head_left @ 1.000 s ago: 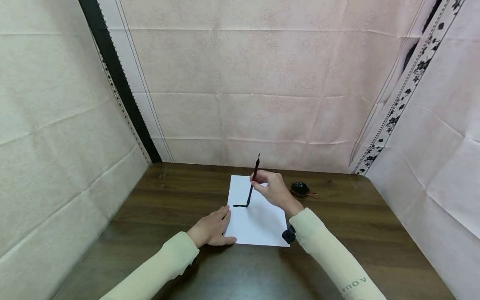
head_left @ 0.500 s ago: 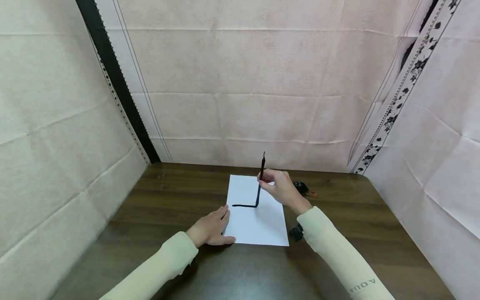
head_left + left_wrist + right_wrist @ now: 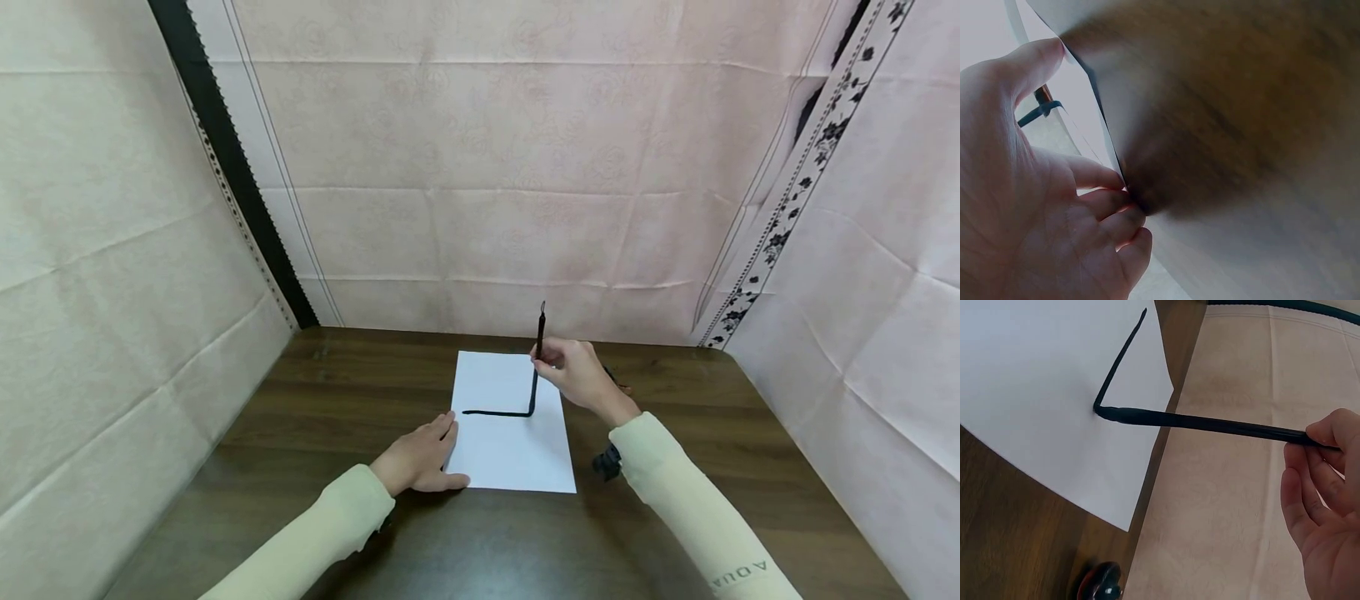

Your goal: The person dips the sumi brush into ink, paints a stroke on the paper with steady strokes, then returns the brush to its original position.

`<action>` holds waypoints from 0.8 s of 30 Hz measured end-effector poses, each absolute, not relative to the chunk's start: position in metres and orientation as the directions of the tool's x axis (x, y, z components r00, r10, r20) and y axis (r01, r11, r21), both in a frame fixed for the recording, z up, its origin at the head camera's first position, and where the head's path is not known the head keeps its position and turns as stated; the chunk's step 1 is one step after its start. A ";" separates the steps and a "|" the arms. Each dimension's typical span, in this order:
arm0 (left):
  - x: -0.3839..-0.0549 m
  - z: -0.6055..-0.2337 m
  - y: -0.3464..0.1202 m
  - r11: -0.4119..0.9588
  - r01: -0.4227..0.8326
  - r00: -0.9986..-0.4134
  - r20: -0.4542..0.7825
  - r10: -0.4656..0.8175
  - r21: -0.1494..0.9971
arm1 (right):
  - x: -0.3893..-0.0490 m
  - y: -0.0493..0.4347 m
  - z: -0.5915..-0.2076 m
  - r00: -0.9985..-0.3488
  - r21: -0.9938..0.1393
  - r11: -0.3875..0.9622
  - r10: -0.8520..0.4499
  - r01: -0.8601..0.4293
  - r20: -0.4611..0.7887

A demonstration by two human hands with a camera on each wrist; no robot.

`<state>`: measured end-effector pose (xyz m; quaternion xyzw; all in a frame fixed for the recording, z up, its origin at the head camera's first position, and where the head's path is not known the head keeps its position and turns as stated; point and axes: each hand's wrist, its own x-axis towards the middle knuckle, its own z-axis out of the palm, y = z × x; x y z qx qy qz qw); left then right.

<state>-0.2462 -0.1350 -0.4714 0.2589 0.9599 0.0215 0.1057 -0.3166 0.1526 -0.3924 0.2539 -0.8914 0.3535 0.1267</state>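
A sheet of white paper lies on the wooden table, with a black horizontal stroke across its middle. My right hand pinches a dark ink brush between thumb and fingers. The brush stands nearly upright, its tip touching the paper at the stroke's right end. In the right wrist view the wet black bristles bend where they meet the stroke. My left hand rests at the paper's left edge, thumb at the lower corner. Its fingertips touch that edge in the left wrist view.
Beyond the right hand sits a small dark glossy dish with black liquid, mostly hidden in the head view. Pale cloth hangs behind the brown table and on both sides.
My right hand has moved to the right with the brush, and the black stroke has grown longer in that direction. The left hand has stayed at the paper's edge.
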 end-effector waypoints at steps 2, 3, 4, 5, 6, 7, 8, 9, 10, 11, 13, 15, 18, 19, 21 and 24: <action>-0.246 -0.471 -0.135 0.866 0.492 -0.844 -0.193 0.501 0.096 | -0.317 0.156 -0.392 -0.835 -0.561 0.622 -0.363 -0.547 0.412; -0.246 -0.471 -0.135 0.866 0.491 -0.844 -0.195 0.500 0.096 | -0.318 0.157 -0.392 -0.835 -0.560 0.621 -0.364 -0.548 0.413; -0.246 -0.472 -0.136 0.866 0.491 -0.844 -0.195 0.500 0.097 | -0.318 0.159 -0.392 -0.834 -0.560 0.620 -0.365 -0.549 0.414; -0.246 -0.472 -0.136 0.866 0.490 -0.844 -0.196 0.500 0.097 | -0.318 0.160 -0.392 -0.834 -0.560 0.620 -0.367 -0.550 0.413; -0.246 -0.472 -0.136 0.866 0.490 -0.844 -0.197 0.499 0.097 | -0.319 0.161 -0.392 -0.836 -0.560 0.622 -0.366 -0.547 0.409; -0.246 -0.472 -0.136 0.866 0.489 -0.844 -0.196 0.499 0.101 | -0.319 0.162 -0.392 -0.837 -0.561 0.624 -0.366 -0.545 0.407; -0.246 -0.472 -0.136 0.867 0.488 -0.845 -0.195 0.499 0.101 | -0.319 0.163 -0.392 -0.839 -0.562 0.625 -0.364 -0.542 0.405; -0.246 -0.472 -0.136 0.867 0.488 -0.845 -0.195 0.498 0.103 | -0.319 0.164 -0.391 -0.840 -0.560 0.628 -0.364 -0.540 0.402; -0.246 -0.472 -0.136 0.868 0.487 -0.845 -0.197 0.497 0.102 | -0.319 0.165 -0.391 -0.841 -0.559 0.630 -0.363 -0.539 0.401; -0.246 -0.472 -0.136 0.868 0.486 -0.845 -0.200 0.496 0.102 | -0.320 0.165 -0.391 -0.844 -0.559 0.634 -0.359 -0.534 0.399; -0.245 -0.472 -0.136 0.867 0.486 -0.844 -0.201 0.497 0.107 | -0.320 0.166 -0.390 -0.846 -0.559 0.638 -0.354 -0.530 0.399; -0.245 -0.472 -0.136 0.868 0.484 -0.843 -0.206 0.496 0.109 | -0.319 0.167 -0.389 -0.847 -0.557 0.641 -0.353 -0.528 0.398; -0.245 -0.471 -0.137 0.869 0.483 -0.844 -0.206 0.496 0.111 | -0.319 0.167 -0.386 -0.842 -0.555 0.636 -0.360 -0.536 0.401; -0.245 -0.471 -0.137 0.869 0.484 -0.844 -0.207 0.496 0.106 | -0.319 0.167 -0.385 -0.840 -0.553 0.635 -0.362 -0.540 0.404; -0.245 -0.470 -0.137 0.867 0.487 -0.843 -0.204 0.497 0.101 | -0.319 0.168 -0.383 -0.835 -0.552 0.630 -0.362 -0.547 0.415; -0.245 -0.470 -0.137 0.866 0.491 -0.843 -0.200 0.499 0.095 | -0.319 0.171 -0.376 -0.826 -0.550 0.620 -0.357 -0.559 0.437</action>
